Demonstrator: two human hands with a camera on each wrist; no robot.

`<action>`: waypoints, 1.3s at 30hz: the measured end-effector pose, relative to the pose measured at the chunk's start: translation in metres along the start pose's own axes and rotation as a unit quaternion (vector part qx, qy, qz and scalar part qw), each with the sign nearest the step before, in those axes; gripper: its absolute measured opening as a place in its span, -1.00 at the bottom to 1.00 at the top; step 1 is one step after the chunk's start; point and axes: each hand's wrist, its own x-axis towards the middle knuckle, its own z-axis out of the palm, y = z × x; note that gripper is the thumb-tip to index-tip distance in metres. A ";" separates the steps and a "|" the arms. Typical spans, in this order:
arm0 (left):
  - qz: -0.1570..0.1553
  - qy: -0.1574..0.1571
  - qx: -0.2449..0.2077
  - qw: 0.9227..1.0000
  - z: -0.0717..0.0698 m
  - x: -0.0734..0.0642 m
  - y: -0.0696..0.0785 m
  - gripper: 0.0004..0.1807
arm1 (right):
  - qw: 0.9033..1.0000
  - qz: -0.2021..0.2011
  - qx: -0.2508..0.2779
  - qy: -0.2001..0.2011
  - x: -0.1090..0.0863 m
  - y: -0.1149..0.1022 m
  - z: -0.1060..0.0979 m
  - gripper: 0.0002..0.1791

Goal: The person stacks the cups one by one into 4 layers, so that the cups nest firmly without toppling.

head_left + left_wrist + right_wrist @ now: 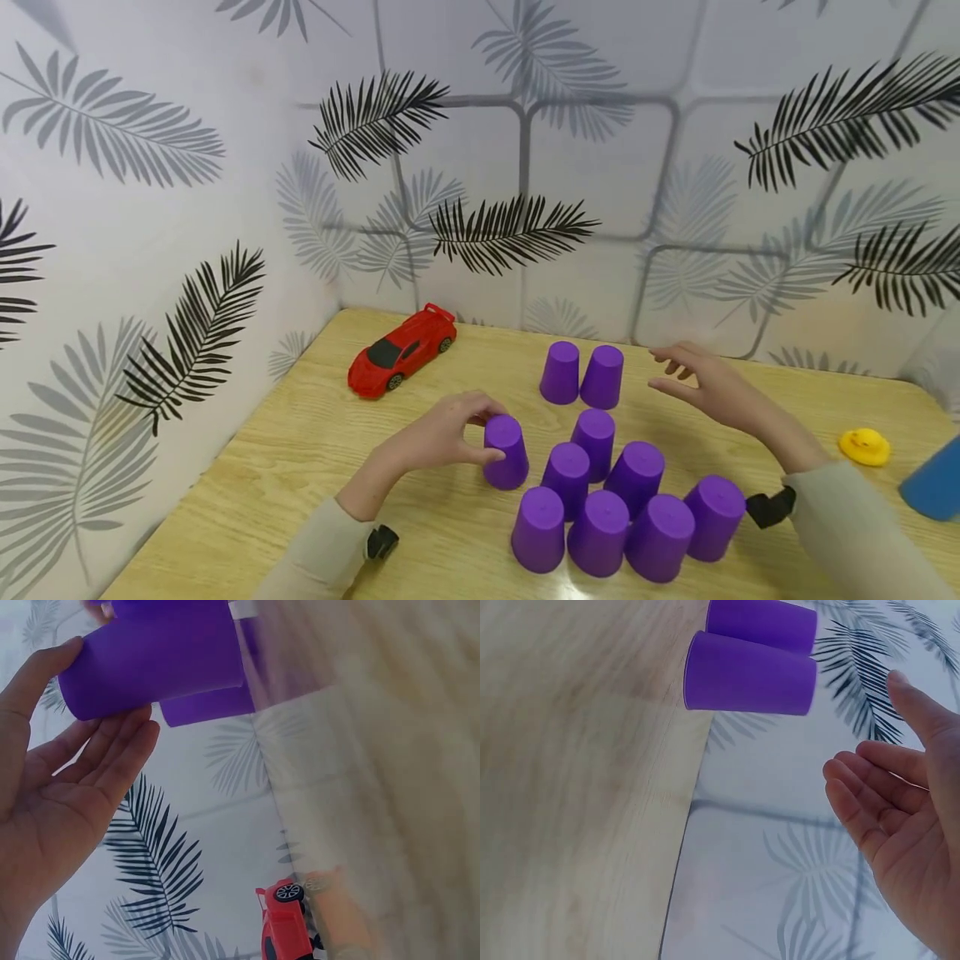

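Observation:
Upside-down purple cups stand on the wooden table. My left hand (453, 433) pinches one purple cup (506, 454) at the left of the group, thumb at its near side and fingers behind. In the left wrist view the thumb and fingertips meet that cup (154, 664) near its narrow end. Over the back right of the table my right hand (697, 383) hangs with loose fingers and nothing in it. Nearest to it are two cups side by side, the right one (602, 377) and the left one (560, 372). Several more cups (598, 533) stand in staggered rows in front.
A red toy car (402, 350) sits at the back left of the table (247, 500). To the right are a yellow rubber duck (865, 447) and a blue object (936, 483) at the view's edge. A leaf-patterned wall (480, 167) closes off the back and left.

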 end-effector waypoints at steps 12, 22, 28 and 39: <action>0.014 0.157 -0.081 0.984 -0.023 0.033 0.001 -0.50 | 0.993 -0.086 0.015 0.078 -0.078 -0.004 -0.001 -0.56; 0.070 0.173 -0.080 0.979 -0.027 0.097 0.032 -0.47 | 0.986 -0.147 0.028 0.070 -0.110 -0.013 0.006 -0.36; 0.086 0.118 -0.053 0.988 -0.019 0.145 0.049 -0.49 | 0.981 -0.176 0.041 0.063 -0.119 -0.011 0.010 -0.34; 0.103 0.005 0.078 0.992 0.013 0.200 0.063 -0.47 | 0.986 -0.156 0.034 0.057 -0.123 -0.015 0.012 -0.45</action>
